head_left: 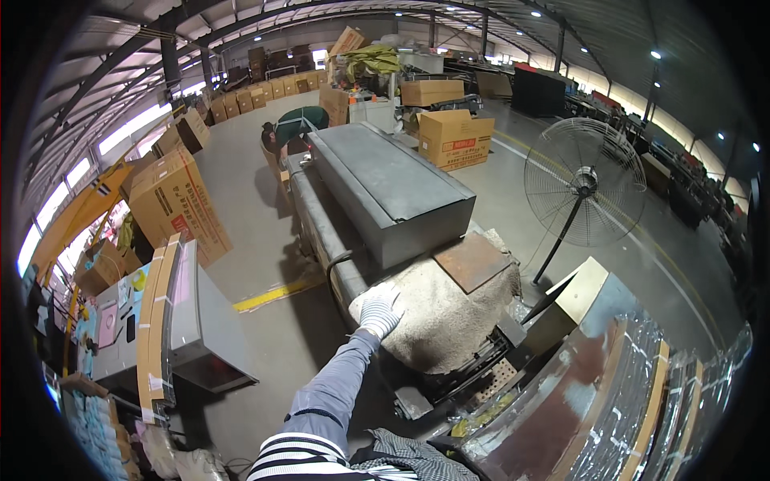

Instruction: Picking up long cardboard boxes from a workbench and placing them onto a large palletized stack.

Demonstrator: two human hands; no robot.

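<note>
- The left hand (379, 313), in a white-and-grey striped knitted glove, lies on the left edge of a beige, rough, thick cloth (437, 329); its grip is open, with the fingers resting on the cloth and not closed around anything.
- The right hand is out of view, so I cannot tell the state of its grip.
- The beige cloth covers the near end of a long grey metal body (314, 210).
- A flat brown square plate (473, 260) lies on the right part of the cloth.
- Just beyond the hand, a large grey rectangular metal box (393, 172) lies lengthwise, from near to far; its near end is beside the cloth and the brown plate.
- A thin black cable (330, 268) curves at the left of the box's near end.
- At the far left of the box, a person in a dark green top (301, 120) bends down.
- On the right stands a round wire-guard fan (587, 183) on a black pole.
- On the far right of the box, an open brown cardboard carton (453, 140) sits.
</note>
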